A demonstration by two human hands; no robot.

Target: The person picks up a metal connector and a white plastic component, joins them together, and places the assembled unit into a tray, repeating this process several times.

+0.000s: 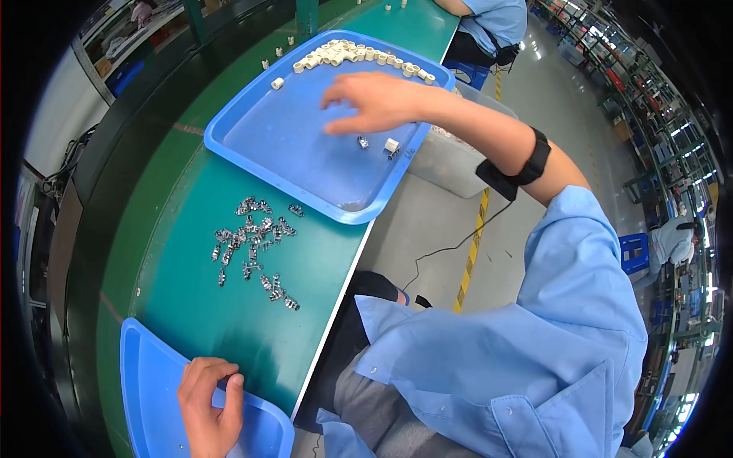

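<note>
My right hand (370, 103) reaches over a large blue tray (267, 179), fingers apart and nothing visible in them. Several short cream-white cylindrical sleeves (336, 52) lie clustered along the tray's far side, beyond that hand. Below it in the same tray are a small metal part (363, 142) and a white sleeve (392, 144) with metal at its lower end. At the lower left, my left hand (210, 401) is at the edge of a second blue tray (145, 374). Its fingers curl in, thumb close to the index fingertip; whatever they hold, if anything, is hidden.
Several small shiny metal parts (252, 237) are scattered on the green table (191, 282) between the trays. A translucent bin (443, 164) stands right of the large tray. A black cable (458, 244) trails from my right wristband. Another person (489, 30) sits at the far end.
</note>
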